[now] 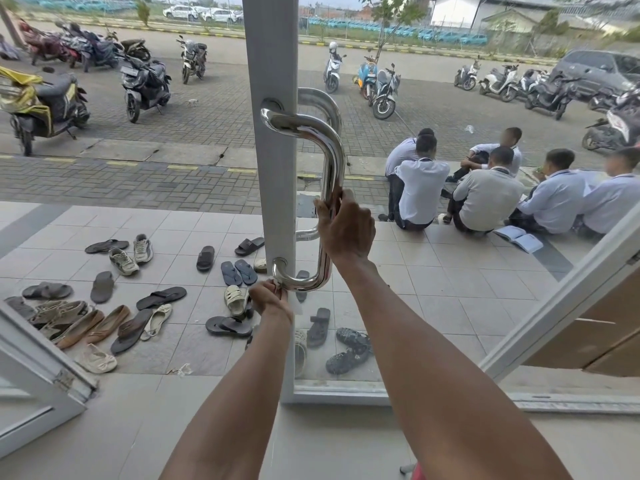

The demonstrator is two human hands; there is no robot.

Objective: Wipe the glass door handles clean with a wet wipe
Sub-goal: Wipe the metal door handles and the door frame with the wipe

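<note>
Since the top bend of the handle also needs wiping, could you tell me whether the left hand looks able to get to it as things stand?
Probably yes: the top bend is bare, above the right hand gripping the bar. The left hand, holding the wipe low, must pass it.

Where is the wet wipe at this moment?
Head view, just left of centre: the wet wipe is bunched in the left hand, against the lower bend of the door handle, below the right hand gripping the bar.
</note>
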